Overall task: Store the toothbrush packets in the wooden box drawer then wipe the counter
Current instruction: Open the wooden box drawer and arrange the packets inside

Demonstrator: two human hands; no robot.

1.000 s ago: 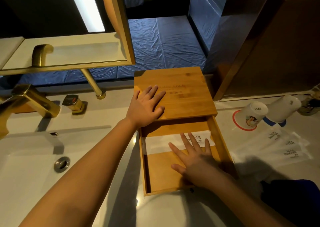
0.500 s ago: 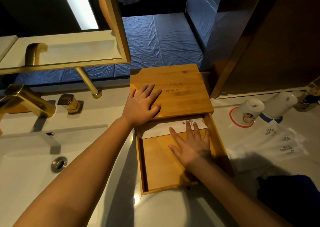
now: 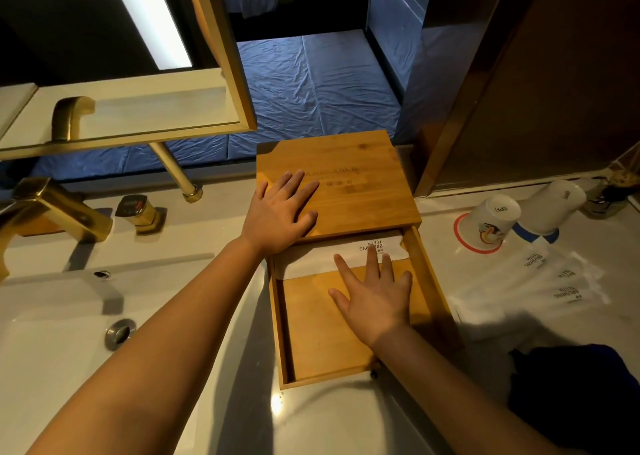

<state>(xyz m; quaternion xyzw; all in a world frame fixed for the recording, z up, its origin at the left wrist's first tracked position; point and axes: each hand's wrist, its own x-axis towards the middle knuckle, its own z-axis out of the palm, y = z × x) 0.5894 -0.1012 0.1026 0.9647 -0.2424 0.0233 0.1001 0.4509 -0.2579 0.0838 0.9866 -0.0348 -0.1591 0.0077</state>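
A wooden box (image 3: 349,184) stands on the white counter with its drawer (image 3: 311,347) pulled out toward me. My left hand (image 3: 280,212) rests flat on the box lid's left front corner. Inside the drawer, my right hand (image 3: 375,293) lies flat with straight fingers, the fingertips touching a white toothbrush packet (image 3: 332,255) that sits at the drawer's back, partly under the lid. Several more white toothbrush packets (image 3: 540,281) lie on the counter to the right of the box.
Two upturned white cups (image 3: 495,219) stand behind the loose packets. A dark blue cloth (image 3: 581,392) lies at the front right. The sink basin (image 3: 52,350) with a gold tap (image 3: 59,208) is at the left, a gold-framed mirror above it.
My right hand has slid the packet from the drawer's middle to its back, partly under the lid. The left hand has stayed on the lid.
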